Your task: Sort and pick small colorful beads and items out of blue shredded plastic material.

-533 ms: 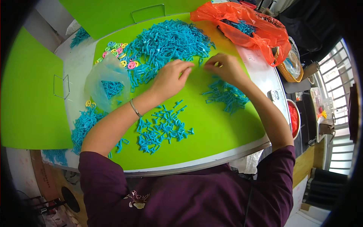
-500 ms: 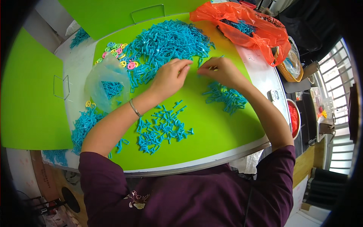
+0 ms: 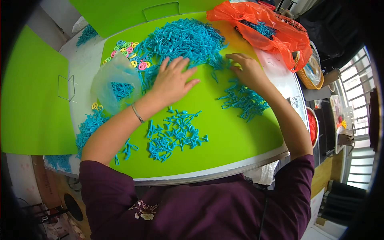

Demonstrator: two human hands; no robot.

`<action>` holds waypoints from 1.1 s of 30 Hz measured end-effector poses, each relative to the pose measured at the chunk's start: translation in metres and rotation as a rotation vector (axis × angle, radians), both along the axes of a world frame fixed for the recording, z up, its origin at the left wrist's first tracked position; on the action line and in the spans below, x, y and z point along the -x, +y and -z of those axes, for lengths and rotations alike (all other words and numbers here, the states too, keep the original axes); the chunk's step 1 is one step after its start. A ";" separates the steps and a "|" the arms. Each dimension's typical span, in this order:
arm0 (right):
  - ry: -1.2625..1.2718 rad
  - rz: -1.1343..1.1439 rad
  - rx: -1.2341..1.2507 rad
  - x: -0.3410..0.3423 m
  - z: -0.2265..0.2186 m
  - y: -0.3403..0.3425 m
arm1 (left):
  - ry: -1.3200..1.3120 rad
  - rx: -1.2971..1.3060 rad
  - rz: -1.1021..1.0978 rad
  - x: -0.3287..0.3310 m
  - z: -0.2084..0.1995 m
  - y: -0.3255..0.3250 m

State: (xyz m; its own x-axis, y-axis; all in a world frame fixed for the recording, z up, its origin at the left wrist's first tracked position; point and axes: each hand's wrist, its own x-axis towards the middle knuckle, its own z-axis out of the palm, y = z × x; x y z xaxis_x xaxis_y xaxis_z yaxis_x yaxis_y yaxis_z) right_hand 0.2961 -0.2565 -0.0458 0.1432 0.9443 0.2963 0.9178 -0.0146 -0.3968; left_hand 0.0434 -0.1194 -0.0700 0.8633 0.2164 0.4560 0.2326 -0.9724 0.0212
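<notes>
The left hand point(image 3: 172, 80) is spread palm down, its fingertips at the near edge of the large heap of turquoise plastic pieces point(image 3: 182, 38) on the green mat point(image 3: 228, 140) covering the counter point(image 3: 274, 66). The right hand point(image 3: 249, 72) is bent with curled fingers just beside the heap's right side; I cannot tell whether it pinches a piece. A smaller turquoise pile point(image 3: 245, 103) lies below the right hand, and a loose scatter of turquoise pieces point(image 3: 174, 136) lies nearer the person. Multicoloured plastic rings point(image 3: 143, 65) and a translucent bag point(image 3: 108, 80) sit left of the heap; a red plastic bag point(image 3: 295, 44) lies at the far right.
</notes>
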 end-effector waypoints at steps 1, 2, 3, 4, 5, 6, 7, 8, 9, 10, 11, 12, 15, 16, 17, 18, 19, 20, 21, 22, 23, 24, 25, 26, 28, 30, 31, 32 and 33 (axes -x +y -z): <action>0.003 -0.002 0.003 -0.002 -0.003 -0.004 | -0.002 0.014 -0.050 0.003 0.001 0.006; -0.031 0.011 -0.007 -0.007 -0.006 -0.009 | -0.008 0.026 -0.096 0.003 0.000 0.010; -0.065 0.023 -0.017 -0.009 -0.008 -0.012 | -0.009 0.026 -0.096 0.002 0.001 0.012; -0.066 0.023 -0.018 -0.008 -0.009 -0.012 | -0.047 0.001 -0.093 0.001 0.002 0.013; 0.031 -0.012 -0.015 -0.008 -0.009 -0.012 | -0.084 -0.023 -0.088 -0.001 -0.002 0.012; 0.127 -0.047 -0.013 -0.008 -0.009 -0.012 | -0.083 -0.023 -0.087 -0.003 -0.004 0.010; 0.127 -0.047 -0.013 -0.004 -0.008 -0.009 | -0.064 0.001 -0.058 -0.006 -0.007 0.007; 0.128 -0.103 -0.044 0.004 -0.008 -0.006 | -0.044 0.026 -0.028 -0.010 -0.011 0.002; 0.128 -0.158 -0.075 0.010 -0.007 -0.003 | -0.043 0.026 -0.028 -0.016 -0.012 -0.003; 0.129 -0.157 -0.075 0.012 -0.001 0.002 | -0.062 0.052 0.056 -0.022 -0.013 -0.007; 0.075 -0.146 -0.081 0.012 0.004 0.011 | -0.082 0.075 0.138 -0.027 -0.014 -0.009; 0.022 -0.133 -0.087 0.011 0.007 0.016 | -0.083 0.072 0.140 -0.032 -0.012 -0.011; 0.220 -0.011 0.055 -0.003 -0.002 0.013 | -0.103 0.044 0.187 -0.034 -0.008 -0.014; 0.221 -0.013 0.056 -0.010 -0.003 0.012 | -0.091 0.093 0.214 -0.029 -0.008 -0.011; 0.288 -0.001 0.048 -0.018 -0.005 0.008 | -0.078 0.143 0.246 -0.026 -0.010 -0.009; 0.357 0.011 0.040 -0.024 -0.007 0.005 | -0.077 0.145 0.250 -0.020 -0.012 -0.009; 0.378 0.040 0.040 -0.030 -0.009 0.000 | -0.065 0.195 0.250 -0.014 -0.013 -0.010; 0.380 0.040 0.041 -0.031 -0.012 -0.002 | -0.053 0.243 0.246 -0.010 -0.014 -0.010; 0.297 0.050 -0.004 -0.031 -0.014 -0.004 | -0.052 0.244 0.245 -0.010 -0.013 -0.010; 0.214 0.060 -0.048 -0.031 -0.015 -0.005 | -0.090 0.264 0.213 -0.010 -0.012 -0.010; 0.215 0.061 -0.048 -0.028 -0.017 -0.005 | -0.129 0.284 0.183 -0.011 -0.013 -0.010; 0.227 0.006 -0.045 -0.023 -0.018 -0.002 | -0.127 0.284 0.183 -0.014 -0.013 -0.011; 0.238 -0.049 -0.041 -0.018 -0.018 0.000 | -0.163 0.328 0.174 -0.020 -0.013 -0.012; 0.239 -0.050 -0.042 -0.014 -0.017 0.001 | -0.199 0.371 0.164 -0.024 -0.013 -0.011; 0.057 -0.300 -0.102 -0.007 -0.010 0.003 | -0.197 0.417 0.137 -0.027 -0.012 -0.007; 0.080 -0.341 -0.084 0.003 -0.010 0.005 | -0.190 0.470 0.117 -0.028 -0.015 -0.008; 0.112 -0.367 -0.030 0.009 -0.010 0.004 | -0.128 0.571 0.044 -0.026 -0.017 -0.008; 0.144 -0.397 0.022 0.016 -0.012 0.004 | -0.065 0.669 -0.032 -0.024 -0.019 -0.009; 0.145 -0.398 0.021 0.021 -0.008 0.006 | -0.064 0.668 -0.033 -0.022 -0.018 -0.011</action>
